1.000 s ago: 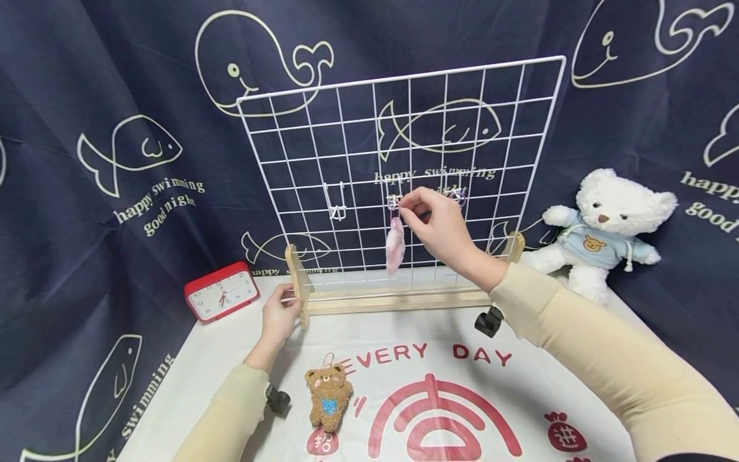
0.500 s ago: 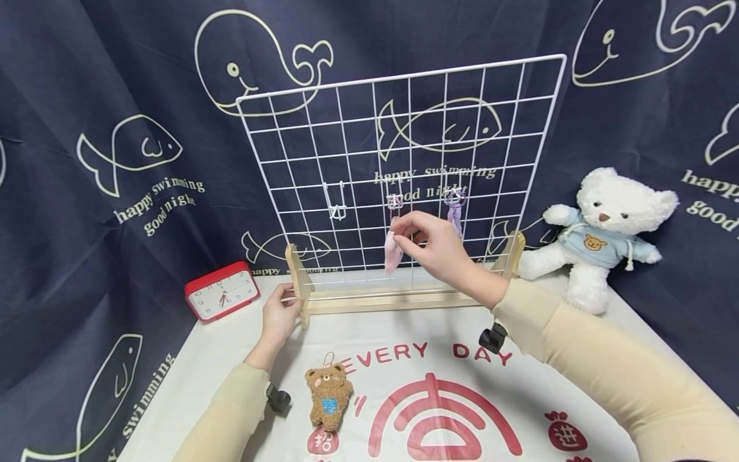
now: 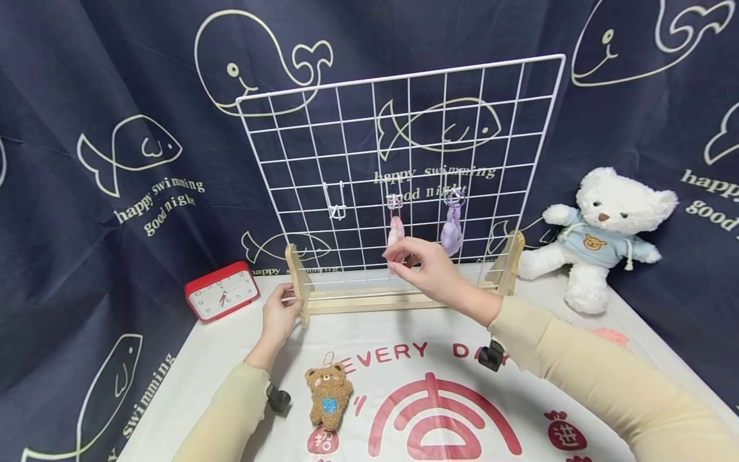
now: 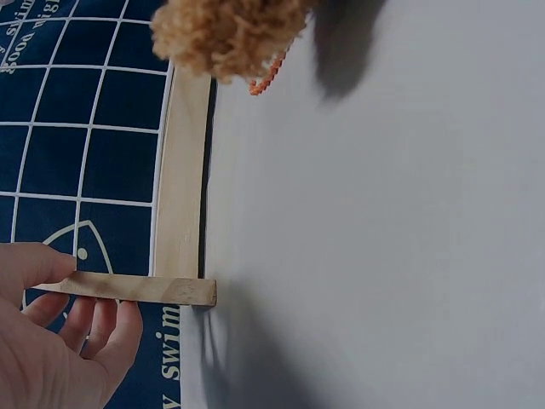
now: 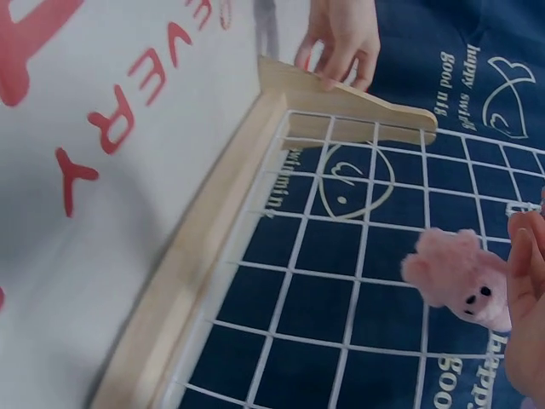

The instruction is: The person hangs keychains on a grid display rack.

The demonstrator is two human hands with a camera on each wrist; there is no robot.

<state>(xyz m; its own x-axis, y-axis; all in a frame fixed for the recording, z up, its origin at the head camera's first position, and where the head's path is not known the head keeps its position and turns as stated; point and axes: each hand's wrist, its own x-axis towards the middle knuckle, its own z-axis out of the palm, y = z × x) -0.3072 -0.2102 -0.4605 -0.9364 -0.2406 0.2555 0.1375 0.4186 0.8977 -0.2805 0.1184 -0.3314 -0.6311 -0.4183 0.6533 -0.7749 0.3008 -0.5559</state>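
Note:
In the head view my left hand [image 3: 281, 314] grips the wooden side foot [image 3: 297, 282] of a white wire grid rack [image 3: 404, 78]. Its thumb lies on one face of the wood and the fingers on the other, as the left wrist view shows. A pink plush keychain [image 5: 456, 277] hangs from a hook on the grid. Beside its lower part is my right hand [image 3: 427, 266], fingers loosely bent and not closed round it. To the right hangs a purple plush keychain [image 3: 452, 237]. Further left, a white hook [image 3: 337, 210] carries nothing.
A brown bear keychain [image 3: 329, 394] lies on the white tablecloth [image 3: 369, 333] in front. At the left stands a red alarm clock [image 3: 222, 292]; at the right sits a white teddy bear [image 3: 600, 237]. A dark blue curtain [image 3: 150, 70] is behind the rack.
My right hand has moved down from the hook along the pink plush keychain to its lower end. The purple keychain shows more fully. My left hand has stayed on the wooden foot.

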